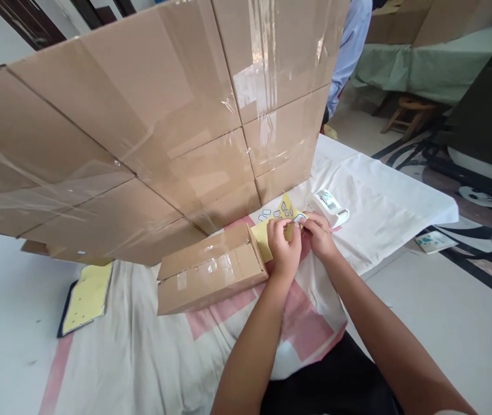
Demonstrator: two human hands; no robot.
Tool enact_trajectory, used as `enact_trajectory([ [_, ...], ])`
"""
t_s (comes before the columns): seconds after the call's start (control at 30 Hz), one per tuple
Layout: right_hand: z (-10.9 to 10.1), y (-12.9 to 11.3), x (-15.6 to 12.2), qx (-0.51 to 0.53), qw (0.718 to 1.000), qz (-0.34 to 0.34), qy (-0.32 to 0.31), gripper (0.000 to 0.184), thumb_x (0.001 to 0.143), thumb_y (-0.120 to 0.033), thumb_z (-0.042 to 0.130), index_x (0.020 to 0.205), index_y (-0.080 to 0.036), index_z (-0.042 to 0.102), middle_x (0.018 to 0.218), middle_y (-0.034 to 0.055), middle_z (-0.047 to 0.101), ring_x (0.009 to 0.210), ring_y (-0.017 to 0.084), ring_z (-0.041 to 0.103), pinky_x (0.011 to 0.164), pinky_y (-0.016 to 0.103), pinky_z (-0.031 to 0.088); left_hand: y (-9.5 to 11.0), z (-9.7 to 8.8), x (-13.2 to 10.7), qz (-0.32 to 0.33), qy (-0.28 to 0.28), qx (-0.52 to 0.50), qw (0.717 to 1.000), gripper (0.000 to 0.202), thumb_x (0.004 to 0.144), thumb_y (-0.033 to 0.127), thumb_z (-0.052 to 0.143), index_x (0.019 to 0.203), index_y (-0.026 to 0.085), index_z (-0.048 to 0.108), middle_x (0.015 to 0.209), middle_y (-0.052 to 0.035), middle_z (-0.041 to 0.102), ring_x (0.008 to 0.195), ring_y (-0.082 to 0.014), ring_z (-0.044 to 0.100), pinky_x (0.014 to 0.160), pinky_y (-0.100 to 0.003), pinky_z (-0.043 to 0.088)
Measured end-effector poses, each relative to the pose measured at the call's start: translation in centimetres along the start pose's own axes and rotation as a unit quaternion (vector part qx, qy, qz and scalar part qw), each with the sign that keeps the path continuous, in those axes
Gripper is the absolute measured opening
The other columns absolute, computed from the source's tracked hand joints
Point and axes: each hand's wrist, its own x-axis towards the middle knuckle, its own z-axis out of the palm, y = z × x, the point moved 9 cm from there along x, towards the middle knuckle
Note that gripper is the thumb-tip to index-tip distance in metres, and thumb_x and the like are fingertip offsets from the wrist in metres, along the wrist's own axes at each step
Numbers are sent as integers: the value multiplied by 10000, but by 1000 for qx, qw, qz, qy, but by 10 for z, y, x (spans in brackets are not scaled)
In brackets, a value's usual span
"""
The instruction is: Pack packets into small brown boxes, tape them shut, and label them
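My left hand (286, 245) is closed in a pinch, its thumb and fingertips at a small white label with a blue edge (299, 218). Close beside it, my right hand (319, 233) pinches at the same label. Under and behind the fingers lies a yellow sheet (288, 204), with several small blue-edged labels (277, 214) on and around it. A closed, taped cardboard box (214, 271) sits just left of my left hand. Just beyond my right hand is a white tape dispenser (329, 207).
A tall wall of taped cardboard (177, 127) stands across the back. A white and pink cloth (129, 346) covers the table. A yellow notepad (86, 297) lies at the left. Past the cardboard shows a person's blue sleeve (352, 46); a wooden stool (409, 112) stands further back.
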Motion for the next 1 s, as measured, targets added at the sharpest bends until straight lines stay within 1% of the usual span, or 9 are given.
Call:
enact_trajectory([
  [0.17,-1,0,0,-19,1000,2,20,386,855,-470,649,586,-206,565,563,-9,422,546,139,366,537,290,292,2,0,-1,3,-9,-26,1000,117,986,281,544,906,201,574,908,-60,609,885,-176,596,806,-329,511],
  [0.3,-3,1,2,-14,999,6,33,360,860,-415,646,586,-202,549,564,-14,419,534,128,357,530,287,266,4,2,-2,14,-18,-32,999,128,988,266,514,882,206,554,892,-62,614,870,-176,593,799,-325,502],
  [0.43,-7,3,4,16,999,12,45,311,839,-406,655,614,-210,568,570,-15,424,541,130,367,533,283,274,-2,5,-5,1,-30,-27,999,115,994,271,500,922,209,565,921,-70,661,889,-186,625,808,-334,495],
  [0.57,-9,-5,2,11,998,-11,57,327,835,-470,655,644,-215,583,578,-13,439,539,129,369,521,280,275,-9,5,-7,-26,-38,-12,999,106,987,288,512,963,211,580,943,-81,692,913,-205,644,850,-364,482],
  [0.67,-6,-12,-1,2,998,-22,55,329,828,-518,679,715,-220,596,593,-27,451,520,118,362,509,274,286,-13,7,-8,-41,-45,-10,998,90,978,288,512,968,215,564,946,-84,691,923,-214,647,859,-371,486],
  [0.8,-6,-14,-1,-34,996,-43,67,233,828,-415,702,771,-223,582,673,-21,524,564,122,437,539,269,347,-17,8,-11,-63,-45,-16,997,88,1001,306,468,969,231,502,920,-70,663,872,-202,639,810,-351,499],
  [0.9,-15,-12,1,-99,986,-64,116,134,873,-327,634,811,-223,575,699,-12,538,602,138,488,572,281,380,-18,8,-13,-68,-47,-23,996,108,1023,318,415,958,243,457,913,-63,631,883,-199,633,804,-345,499],
  [0.93,-20,-15,-1,-129,977,-82,146,101,882,-310,617,844,-222,586,725,-8,539,610,141,493,579,286,386,-18,7,-13,-65,-47,-25,996,113,1026,323,406,957,245,449,941,-70,627,924,-202,632,821,-349,497],
  [1.0,-27,-30,-8,-197,946,-150,210,84,892,-296,603,922,-220,622,813,13,542,662,154,513,616,307,413,-17,6,-13,-58,-46,-28,997,123,1027,336,399,956,244,440,992,-80,612,983,-205,614,858,-356,490],
])
